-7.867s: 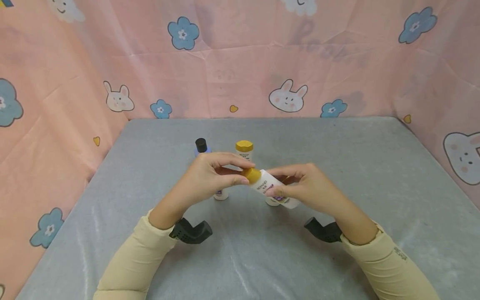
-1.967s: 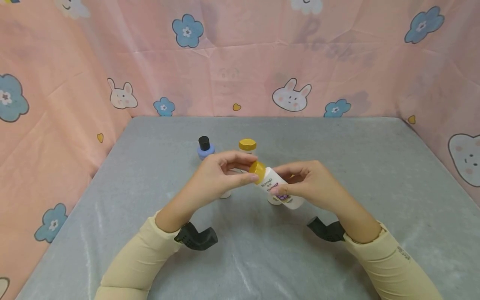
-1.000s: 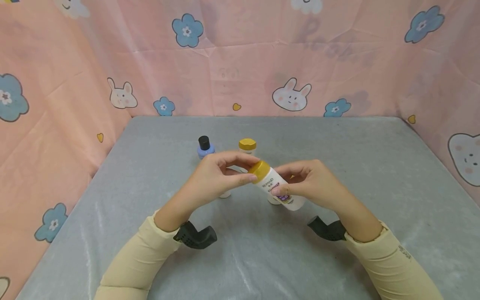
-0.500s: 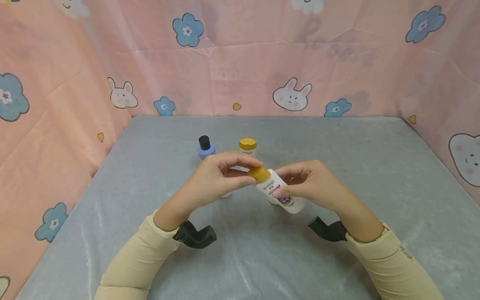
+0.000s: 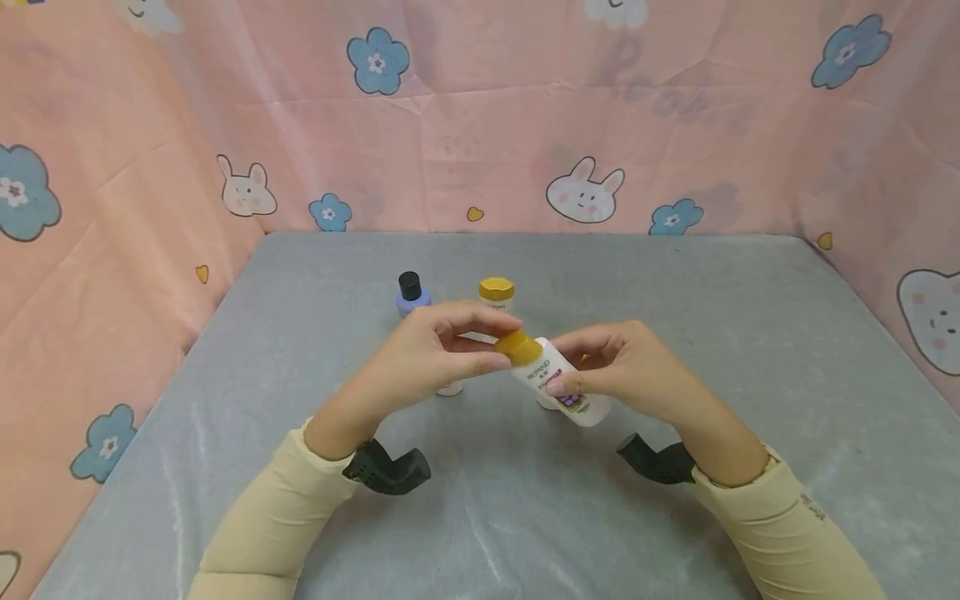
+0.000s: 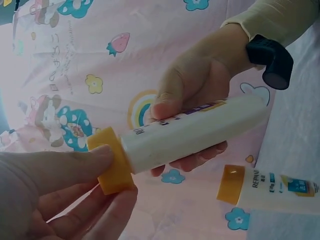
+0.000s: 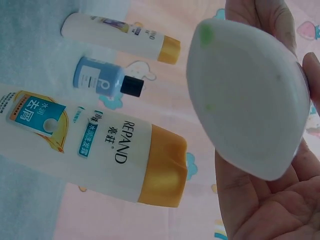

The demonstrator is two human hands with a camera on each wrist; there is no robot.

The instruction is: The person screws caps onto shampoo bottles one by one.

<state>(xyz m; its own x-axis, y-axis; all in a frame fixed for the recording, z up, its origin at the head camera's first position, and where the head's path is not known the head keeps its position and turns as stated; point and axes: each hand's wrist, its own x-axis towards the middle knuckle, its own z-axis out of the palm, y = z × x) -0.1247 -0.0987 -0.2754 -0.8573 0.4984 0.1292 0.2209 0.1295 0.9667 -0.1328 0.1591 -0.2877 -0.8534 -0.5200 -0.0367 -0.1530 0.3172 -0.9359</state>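
Note:
A white shampoo bottle (image 5: pixel 551 375) with a purple label is held tilted above the table, its gold cap (image 5: pixel 519 348) up and to the left. Thumb and fingers of my left hand (image 5: pixel 427 358) pinch that cap from both sides. My right hand (image 5: pixel 622 362) grips the bottle's body, thumb in front and fingers behind. In the left wrist view the cap (image 6: pixel 112 160) sits against the bottle's top end; whether it is fully seated I cannot tell. The right wrist view faces the white bottle bottom (image 7: pixel 250 95).
Behind the hands stand a blue bottle (image 5: pixel 412 302) with a black cap and a gold-capped white bottle (image 5: pixel 497 292). Two more white bottles are mostly hidden, one base (image 5: pixel 450 389) below the left hand, another (image 5: pixel 547 402) behind the held bottle. Patterned pink cloth (image 5: pixel 480 125) surrounds the grey table (image 5: pixel 480 517).
Both hands keep their hold throughout. The gold cap has shown different sides and tilts between the left fingers, and the bottle's angle has shifted slightly. The standing bottles have not moved.

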